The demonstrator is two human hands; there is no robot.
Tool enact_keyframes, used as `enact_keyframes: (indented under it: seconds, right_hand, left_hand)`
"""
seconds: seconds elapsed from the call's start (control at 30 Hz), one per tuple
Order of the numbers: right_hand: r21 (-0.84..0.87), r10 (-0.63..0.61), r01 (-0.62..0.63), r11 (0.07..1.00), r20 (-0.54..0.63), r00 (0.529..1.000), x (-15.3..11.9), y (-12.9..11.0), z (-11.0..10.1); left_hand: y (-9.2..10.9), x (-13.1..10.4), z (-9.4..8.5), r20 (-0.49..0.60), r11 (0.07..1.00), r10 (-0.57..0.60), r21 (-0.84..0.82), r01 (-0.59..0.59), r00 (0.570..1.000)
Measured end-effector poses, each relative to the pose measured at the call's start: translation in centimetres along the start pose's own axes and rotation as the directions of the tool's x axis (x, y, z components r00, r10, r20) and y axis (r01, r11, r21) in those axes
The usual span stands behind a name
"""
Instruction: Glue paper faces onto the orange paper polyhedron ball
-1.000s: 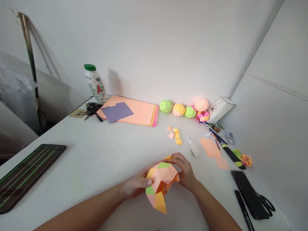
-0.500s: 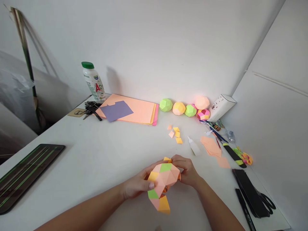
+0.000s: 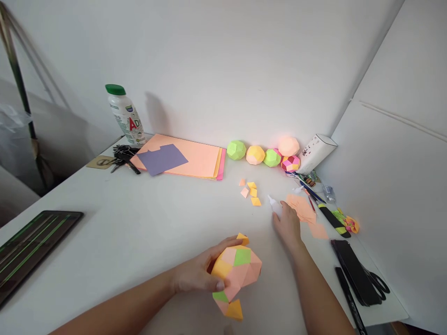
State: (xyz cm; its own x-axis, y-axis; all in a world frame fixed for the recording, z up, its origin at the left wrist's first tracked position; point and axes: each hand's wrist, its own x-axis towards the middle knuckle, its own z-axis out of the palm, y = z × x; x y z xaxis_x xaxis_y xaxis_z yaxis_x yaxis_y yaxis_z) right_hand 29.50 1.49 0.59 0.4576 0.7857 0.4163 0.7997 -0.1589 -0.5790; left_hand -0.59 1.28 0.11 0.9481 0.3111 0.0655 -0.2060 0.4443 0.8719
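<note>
My left hand (image 3: 200,270) is closed around a partly built paper ball (image 3: 242,267) of peach, orange and green facets. My thumb lies on its near side and the fingers go behind it, mostly hidden. Orange pieces stick out at its top and bottom. Farther out, my right hand (image 3: 289,223) has its thumb and fingers around a small white glue bottle (image 3: 275,205) that lies on the table, nozzle pointing away. Just left of the bottle are several small orange and peach paper pieces (image 3: 256,201). Peach paper sheets (image 3: 302,208) lie right beside my right hand.
Finished paper balls (image 3: 236,150) line the wall, next to a white paper tube (image 3: 317,151). Coloured sheets (image 3: 188,151), keys (image 3: 125,158) and a white bottle (image 3: 127,116) stand back left. A cutter (image 3: 333,218), black case (image 3: 354,272) and scissors (image 3: 379,283) lie right; a dark tablet (image 3: 38,251) left.
My right hand has left the paper ball and moved forward and right to the glue bottle. My left hand still holds the ball. The view has shifted slightly to the right.
</note>
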Motion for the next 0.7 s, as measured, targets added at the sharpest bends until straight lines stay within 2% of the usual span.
enact_keyframes:
  seconds: [0.13, 0.23, 0.33, 0.4, 0.5, 0.7]
  right_hand:
    - [0.122, 0.044, -0.037, 0.992, -0.062, 0.997, 0.3, -0.5, -0.8]
    - [0.326, 0.032, -0.016, 0.945, -0.042, 0.999, 0.0, -2.0, -2.0]
    - [0.699, -0.050, -0.038, 0.714, 0.105, 0.993, -1.1, -4.2, -3.2]
    - [0.783, -0.150, -0.072, 0.618, 0.207, 0.967, -2.1, -5.7, -3.7]
    - [0.761, -0.243, -0.115, 0.639, 0.341, 0.908, -3.3, -7.5, -4.3]
    - [0.682, -0.223, -0.097, 0.725, 0.366, 0.904, -4.2, -8.9, -4.6]
  left_hand:
    - [0.1, 0.0, 0.1, -0.014, 0.999, -0.004, 0.041, 0.005, 1.000]
    - [0.0, 0.0, 0.0, -0.028, 0.994, 0.007, 0.108, -0.004, 1.000]
    - [-0.2, -0.1, -0.2, -0.027, 0.987, 0.006, 0.160, -0.002, 1.000]
    - [-0.3, -0.1, -0.2, -0.026, 0.987, -0.009, 0.160, 0.013, 1.000]
    - [-0.2, -0.2, 0.0, -0.027, 0.983, -0.007, 0.184, 0.012, 1.000]
    - [0.3, 0.0, 0.5, -0.005, 0.961, 0.041, 0.272, -0.039, 0.999]
